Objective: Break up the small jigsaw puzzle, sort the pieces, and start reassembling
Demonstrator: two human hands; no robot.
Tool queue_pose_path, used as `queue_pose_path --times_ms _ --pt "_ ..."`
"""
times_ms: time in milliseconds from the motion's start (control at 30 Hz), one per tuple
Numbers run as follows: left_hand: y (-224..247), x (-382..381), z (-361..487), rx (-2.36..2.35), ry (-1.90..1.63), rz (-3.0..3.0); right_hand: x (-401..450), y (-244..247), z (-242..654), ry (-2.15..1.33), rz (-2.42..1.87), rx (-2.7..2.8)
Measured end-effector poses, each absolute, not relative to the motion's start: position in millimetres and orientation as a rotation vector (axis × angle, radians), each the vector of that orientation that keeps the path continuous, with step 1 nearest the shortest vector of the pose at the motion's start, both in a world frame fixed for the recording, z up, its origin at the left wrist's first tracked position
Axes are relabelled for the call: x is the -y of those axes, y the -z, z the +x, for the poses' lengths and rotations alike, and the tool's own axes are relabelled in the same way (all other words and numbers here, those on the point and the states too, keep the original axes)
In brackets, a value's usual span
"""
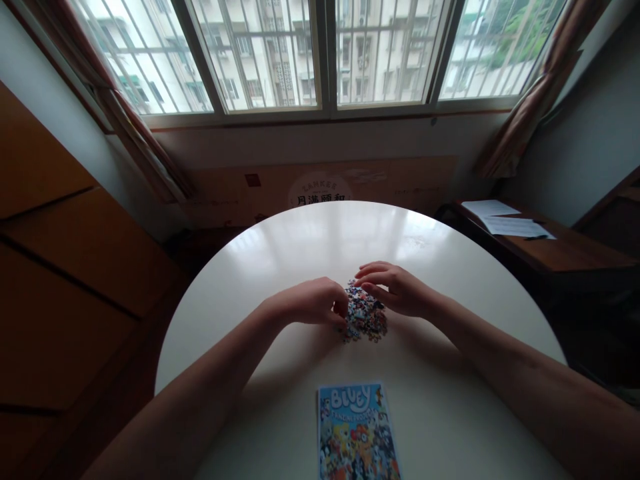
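Puzzle pieces (367, 312) lie heaped on our bench (450, 413), beyond the Bluey card (356, 433) | we see none joined, judge nearly everything undone | left hand (319, 301): grip curled nearly closed, contents we cannot tell | right hand (400, 288): grip loosely parted, seemingly holding nothing

Cannot make out prints on small multicoloured cardboard jigsaw pieces (369, 315): too tiny. Cannot confirm any pinched in partly hidden grip of curled bare left hand (320, 300). Lose lower end of blue rectangular cartoon-covered picture (357, 433) past bottom edge. Cannot read white paper sheets (515, 226): too small.
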State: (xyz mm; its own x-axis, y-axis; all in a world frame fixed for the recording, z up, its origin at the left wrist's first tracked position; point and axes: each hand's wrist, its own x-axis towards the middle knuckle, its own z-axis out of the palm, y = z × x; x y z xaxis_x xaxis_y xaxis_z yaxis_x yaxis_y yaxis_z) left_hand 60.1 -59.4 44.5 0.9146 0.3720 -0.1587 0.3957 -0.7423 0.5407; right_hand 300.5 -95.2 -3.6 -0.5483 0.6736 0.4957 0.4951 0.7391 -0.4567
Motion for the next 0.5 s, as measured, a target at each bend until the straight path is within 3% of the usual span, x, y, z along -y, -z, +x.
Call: queue_pose_path --times_ms 133,367,500 --pt "-45.9 39.7 46.4 -0.624 -0.040 2.145 97.0 -1.9 301.4 -0.359 -0.876 2.273" --pt "-29.1 -9.9 8.8 -1.230 -0.823 1.726 106.4 -10.2 292.5 -0.394 -0.810 2.388" --pt "-9.0 -22.6 -0.3 -1.481 -0.942 1.714 115.2 -15.8 284.1 -0.415 -0.721 2.504"
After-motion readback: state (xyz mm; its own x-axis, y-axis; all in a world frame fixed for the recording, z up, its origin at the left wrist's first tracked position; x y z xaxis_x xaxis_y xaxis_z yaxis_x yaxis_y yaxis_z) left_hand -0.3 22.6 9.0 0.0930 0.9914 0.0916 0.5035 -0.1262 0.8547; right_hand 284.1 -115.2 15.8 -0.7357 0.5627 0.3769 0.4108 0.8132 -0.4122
